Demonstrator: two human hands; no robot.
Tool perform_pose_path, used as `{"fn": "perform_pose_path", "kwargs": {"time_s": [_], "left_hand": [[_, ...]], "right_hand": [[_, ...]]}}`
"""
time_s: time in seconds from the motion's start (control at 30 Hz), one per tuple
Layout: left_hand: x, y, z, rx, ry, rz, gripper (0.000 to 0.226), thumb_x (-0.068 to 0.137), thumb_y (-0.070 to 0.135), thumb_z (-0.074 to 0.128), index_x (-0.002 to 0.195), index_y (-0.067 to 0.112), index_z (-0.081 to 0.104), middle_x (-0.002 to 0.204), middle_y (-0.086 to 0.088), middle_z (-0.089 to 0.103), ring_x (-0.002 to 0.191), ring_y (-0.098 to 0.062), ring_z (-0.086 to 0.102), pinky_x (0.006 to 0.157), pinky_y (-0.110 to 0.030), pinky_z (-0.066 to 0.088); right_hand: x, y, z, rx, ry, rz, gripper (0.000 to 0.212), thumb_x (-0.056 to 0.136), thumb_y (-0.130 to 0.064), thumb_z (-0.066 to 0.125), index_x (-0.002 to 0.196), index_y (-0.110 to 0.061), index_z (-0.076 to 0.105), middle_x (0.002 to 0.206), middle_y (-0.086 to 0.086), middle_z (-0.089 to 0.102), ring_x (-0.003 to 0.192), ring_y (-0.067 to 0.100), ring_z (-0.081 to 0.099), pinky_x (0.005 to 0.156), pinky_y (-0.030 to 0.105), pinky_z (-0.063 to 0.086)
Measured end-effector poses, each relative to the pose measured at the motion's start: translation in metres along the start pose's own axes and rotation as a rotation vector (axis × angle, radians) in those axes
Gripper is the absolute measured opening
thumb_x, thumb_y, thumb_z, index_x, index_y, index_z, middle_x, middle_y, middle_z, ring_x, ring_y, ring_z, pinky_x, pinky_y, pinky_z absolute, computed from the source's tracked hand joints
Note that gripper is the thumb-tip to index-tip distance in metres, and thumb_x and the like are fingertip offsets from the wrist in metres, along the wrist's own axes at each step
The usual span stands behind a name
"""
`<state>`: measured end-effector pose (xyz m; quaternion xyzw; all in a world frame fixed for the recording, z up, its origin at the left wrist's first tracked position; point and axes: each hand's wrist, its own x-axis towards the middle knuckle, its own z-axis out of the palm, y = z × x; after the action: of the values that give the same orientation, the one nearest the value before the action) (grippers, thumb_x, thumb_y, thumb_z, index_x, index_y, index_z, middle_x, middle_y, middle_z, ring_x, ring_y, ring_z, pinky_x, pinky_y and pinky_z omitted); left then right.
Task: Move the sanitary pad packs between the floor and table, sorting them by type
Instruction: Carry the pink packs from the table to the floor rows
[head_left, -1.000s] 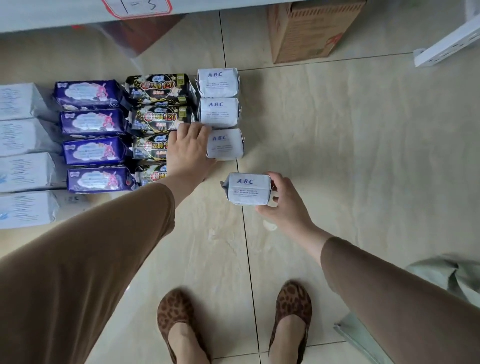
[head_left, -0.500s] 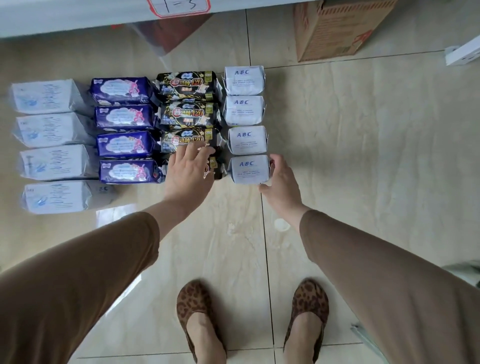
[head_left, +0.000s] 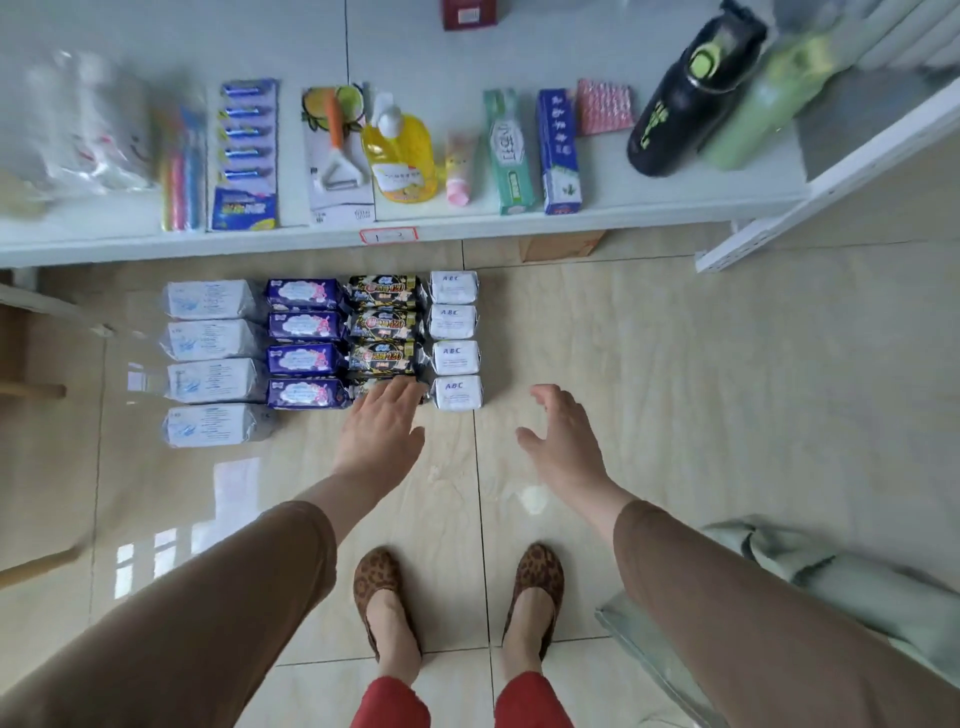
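1. my hands, left and right, are both open and hold nothing.
2. soft plastic-wrapped sanitary pad packs lie in four sorted columns on the glossy beige tiled floor, below the white counter.
3. judged light, squashy, slippery film; grip across the short sides.

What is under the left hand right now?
The left hand covers most of the fourth black pack; only its upper edge shows. Whether the fingers touch it cannot be told. Beige floor lies beneath the wrist.

Both brown-sleeved arms reach forward and down; the left hand and right hand hang spread, fingers relaxed, holding nothing.
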<state>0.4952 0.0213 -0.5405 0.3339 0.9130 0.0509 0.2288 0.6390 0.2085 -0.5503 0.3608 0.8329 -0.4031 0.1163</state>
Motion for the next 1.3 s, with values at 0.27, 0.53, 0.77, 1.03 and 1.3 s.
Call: {"fn": "perform_pose_path", "kwargs": {"time_s": [0.27,0.53,0.77,1.03,1.3], "left_hand": [[-0.053,0.1,-0.222,-0.09,0.109,-0.02,0.053,0.086,0.03,0.06,0.137,0.025,0.046,0.134,0.004,0.051,0.127,-0.022,0.042,0.103,-0.039,0.039],[-0.076,0.15,-0.383,-0.166,0.303,0.062,0.054,0.089,0.036,0.062,0.139,0.026,0.045,0.142,0.004,0.047,0.133,-0.023,0.039,0.111,-0.04,0.035],[-0.03,0.14,-0.467,-0.186,0.425,0.112,0.051,0.089,0.034,0.064,0.136,0.021,0.049,0.135,0.001,0.05,0.126,-0.024,0.043,0.105,-0.037,0.036],[0.028,0.132,-0.529,-0.228,0.431,0.114,0.051,0.089,0.031,0.065,0.136,0.019,0.049,0.137,-0.002,0.049,0.127,-0.025,0.041,0.105,-0.037,0.036],[0.1,0.131,-0.573,-0.288,0.443,0.072,0.05,0.09,0.031,0.066,0.135,0.018,0.05,0.134,-0.003,0.052,0.125,-0.024,0.046,0.104,-0.034,0.035]], "right_hand": [[-0.085,-0.138,-0.202,0.002,0.071,-0.17,0.043,0.091,-0.024,0.061,0.132,-0.02,0.049,0.132,-0.002,0.053,0.126,0.017,0.046,0.097,0.031,0.041],[-0.108,-0.253,-0.348,-0.085,0.14,-0.415,0.044,0.089,-0.028,0.065,0.13,-0.019,0.053,0.131,-0.001,0.056,0.121,0.017,0.051,0.096,0.03,0.042],[-0.063,-0.325,-0.406,-0.05,0.195,-0.44,0.043,0.089,-0.03,0.064,0.129,-0.021,0.051,0.131,-0.004,0.055,0.119,0.014,0.052,0.09,0.027,0.041],[-0.004,-0.376,-0.435,0.108,0.205,-0.375,0.053,0.09,-0.038,0.066,0.136,-0.02,0.046,0.129,-0.004,0.055,0.108,0.012,0.055,0.083,0.026,0.038],[0.101,-0.44,-0.464,0.166,0.267,-0.255,0.054,0.092,-0.054,0.057,0.122,-0.009,0.049,0.119,0.006,0.055,0.103,0.023,0.055,0.079,0.029,0.037]]}}
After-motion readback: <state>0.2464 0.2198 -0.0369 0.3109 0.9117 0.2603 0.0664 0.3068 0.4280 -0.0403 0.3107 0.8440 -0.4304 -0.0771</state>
